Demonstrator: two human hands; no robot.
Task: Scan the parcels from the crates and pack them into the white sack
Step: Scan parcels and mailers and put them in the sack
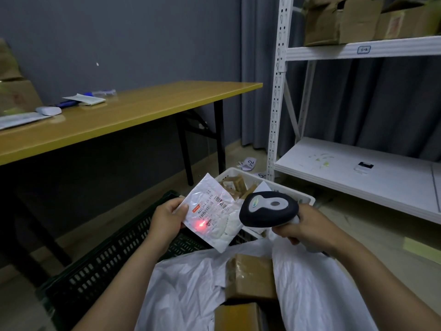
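Parcel [212, 211] (white poly mailer, label facing up) is pinched at its left edge by the left hand [167, 218], thumb on top and fingers curled underneath. It's held in the air over the dark crate [107, 256] and the far edge of the white sack [186, 283]. Right hand [307, 228] is wrapped round the handle of the scanner [268, 209], head aimed at the parcel. Red dot [200, 224] sits on the lower part of the label, below the barcodes. Sack is open under both hands, with brown boxes [250, 273] inside. White crate [230, 171] is just behind the parcel and holds brown packets. Tabletop [133, 111] is to the left, shelf [358, 170] to the right.
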